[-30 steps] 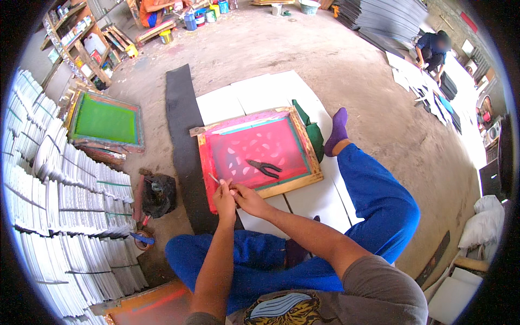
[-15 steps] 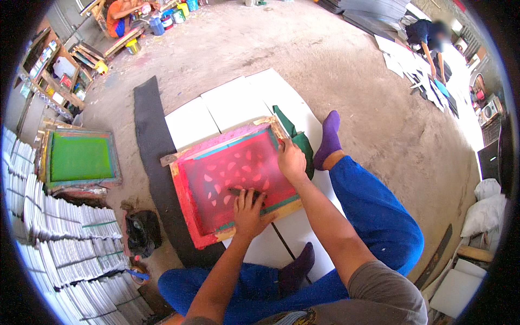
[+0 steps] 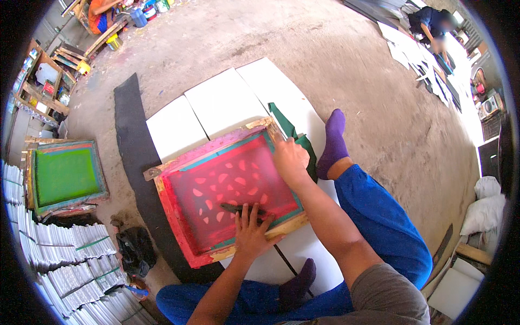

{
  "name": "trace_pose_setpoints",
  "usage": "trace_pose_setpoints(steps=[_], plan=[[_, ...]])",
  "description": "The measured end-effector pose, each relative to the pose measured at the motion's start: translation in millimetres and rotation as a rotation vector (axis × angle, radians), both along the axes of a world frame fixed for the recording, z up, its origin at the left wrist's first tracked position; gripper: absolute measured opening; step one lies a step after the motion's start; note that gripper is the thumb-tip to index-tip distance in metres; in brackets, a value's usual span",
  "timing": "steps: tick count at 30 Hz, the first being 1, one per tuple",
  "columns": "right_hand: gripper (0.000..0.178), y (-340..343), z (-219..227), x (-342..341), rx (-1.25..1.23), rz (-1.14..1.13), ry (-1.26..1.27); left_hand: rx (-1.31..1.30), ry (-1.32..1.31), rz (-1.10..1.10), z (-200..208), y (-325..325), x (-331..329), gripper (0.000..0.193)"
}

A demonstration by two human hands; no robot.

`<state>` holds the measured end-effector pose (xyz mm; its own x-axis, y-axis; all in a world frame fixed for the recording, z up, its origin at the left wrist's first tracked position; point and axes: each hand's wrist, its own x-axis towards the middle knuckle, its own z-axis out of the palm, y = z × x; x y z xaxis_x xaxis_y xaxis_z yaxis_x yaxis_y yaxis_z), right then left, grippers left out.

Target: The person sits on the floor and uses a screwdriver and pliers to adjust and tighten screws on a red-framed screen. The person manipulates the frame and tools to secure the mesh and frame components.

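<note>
A screen-printing frame with wooden rails and red mesh lies tilted across white sheets. Pale, petal-like shapes show in its mesh. My right hand is closed around the frame's right rail near the far corner. Over the near rail reaches my left hand, its fingers stretched and spread, the thumb along the wood. Its fingertips lie over a dark, narrow tool that looks like a squeegee, resting on the mesh. Green cloth or sheet material pokes out beside the frame's right side.
Left of the sheets runs a dark mat strip. A green screen frame, bundled paper stacks and a black plastic bag stand farther left. Two other people work at the far left and far right. My purple-socked foot is beside the green material.
The view has shifted, so the frame and sheets appear farther left. Both hands keep nearly the same places on the frame; the left fingers look a little more spread.
</note>
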<state>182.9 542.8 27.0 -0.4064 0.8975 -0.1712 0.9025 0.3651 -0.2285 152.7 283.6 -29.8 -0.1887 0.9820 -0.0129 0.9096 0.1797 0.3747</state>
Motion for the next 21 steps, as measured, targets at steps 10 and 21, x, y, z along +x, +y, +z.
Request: trace_pose_setpoints(steps=[10,21], plan=[[0.023,-2.2,-2.1,-19.2,0.03,0.009,-0.05,-0.122,-0.035,-0.1,8.8,2.4,-6.5,0.061],[0.032,-8.4,-7.7,-29.3,-0.05,-0.147,0.166,-0.173,-0.048,-0.126,18.5,0.1,-10.0,0.059]])
